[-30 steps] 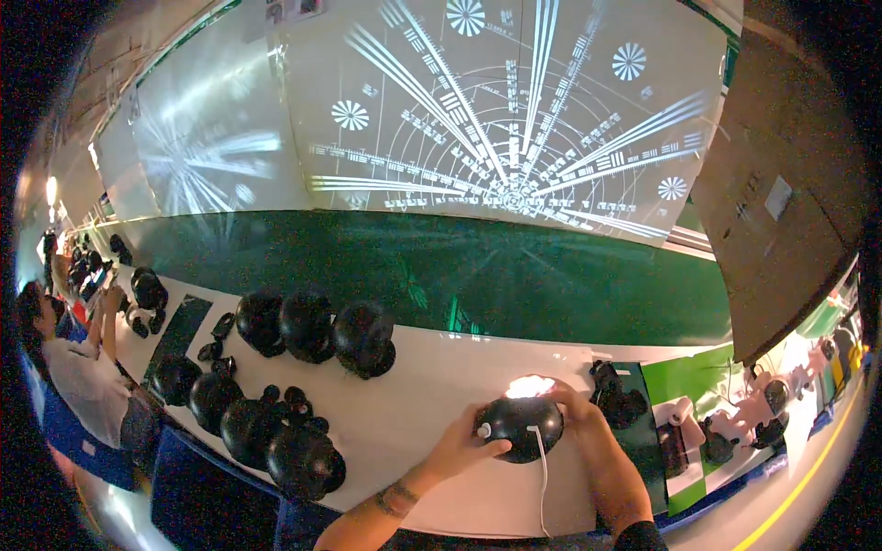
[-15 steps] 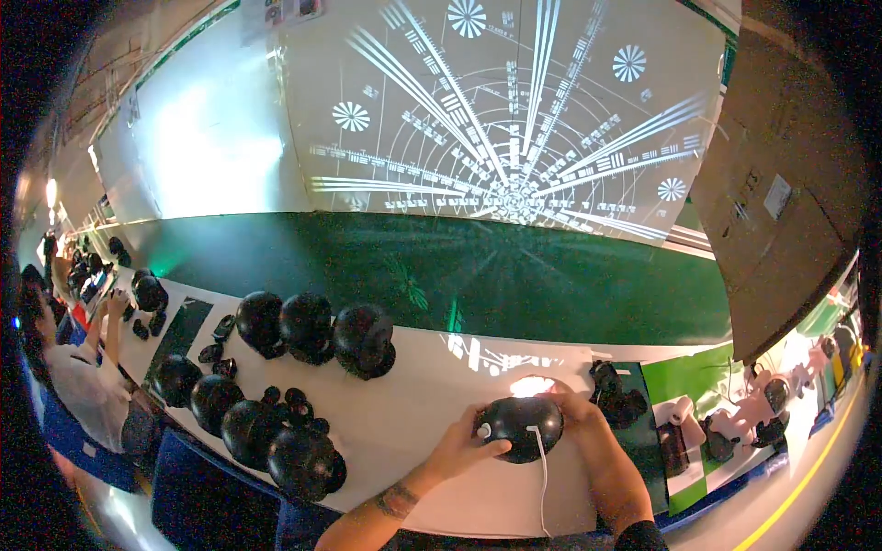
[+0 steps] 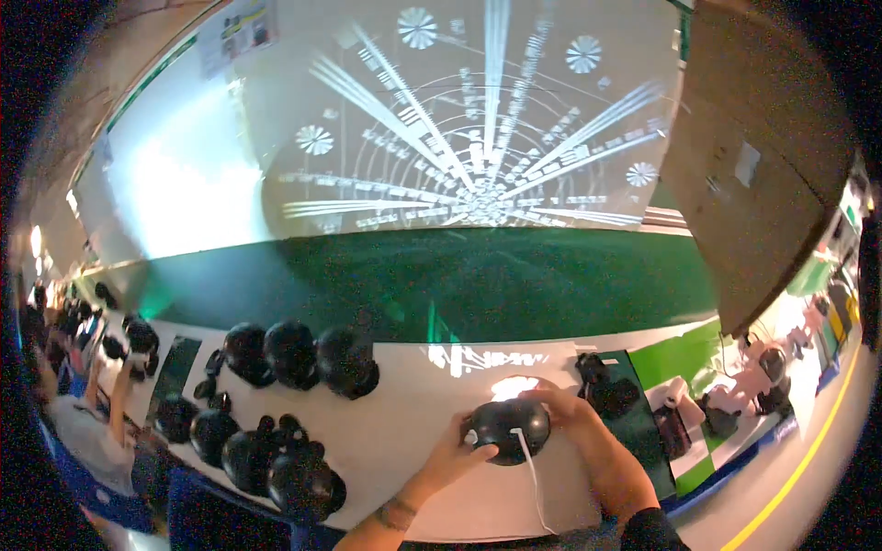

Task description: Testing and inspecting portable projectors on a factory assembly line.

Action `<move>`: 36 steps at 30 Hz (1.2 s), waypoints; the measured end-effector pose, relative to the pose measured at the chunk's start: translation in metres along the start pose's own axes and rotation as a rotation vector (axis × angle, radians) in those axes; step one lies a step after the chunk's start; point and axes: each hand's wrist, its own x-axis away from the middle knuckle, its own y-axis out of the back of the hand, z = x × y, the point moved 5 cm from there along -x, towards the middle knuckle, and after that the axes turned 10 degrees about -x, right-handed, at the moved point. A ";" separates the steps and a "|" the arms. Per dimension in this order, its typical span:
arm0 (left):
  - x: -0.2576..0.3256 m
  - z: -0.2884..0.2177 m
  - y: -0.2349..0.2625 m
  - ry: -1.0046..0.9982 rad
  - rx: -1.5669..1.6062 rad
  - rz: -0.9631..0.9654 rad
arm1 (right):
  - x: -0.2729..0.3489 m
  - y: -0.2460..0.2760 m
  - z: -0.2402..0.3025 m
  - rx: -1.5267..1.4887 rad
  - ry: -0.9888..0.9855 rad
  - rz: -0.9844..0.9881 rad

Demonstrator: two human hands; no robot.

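Observation:
Both my hands hold a black, rounded projector [image 3: 510, 433] over the white table. My left hand [image 3: 455, 452] grips its left side, the thumb lying along the near face by a small white knob. My right hand [image 3: 562, 406] closes round the far right side, its fingertips partly hidden behind the body. A white cable [image 3: 535, 491] is plugged into the near face and hangs toward the table's front edge. Bright light leaves the far side, and a white test pattern [image 3: 482, 174] of rays, arcs and wheels falls on the pale wall panel.
Several black round units [image 3: 299, 482] stand in two groups to my left. Black items lie on a dark mat [image 3: 634, 367] at the right. A cardboard sheet [image 3: 767, 174] hangs at the upper right. A co-worker [image 3: 96, 441] sits at the far left, hands raised around a black unit.
The whole view has shifted, with the wall pattern now further left. The pattern looks more blurred than before. Both hands keep their hold on the projector.

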 end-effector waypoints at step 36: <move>0.000 0.008 0.002 -0.101 0.089 -0.040 | -0.002 0.011 0.018 -0.422 0.097 -0.297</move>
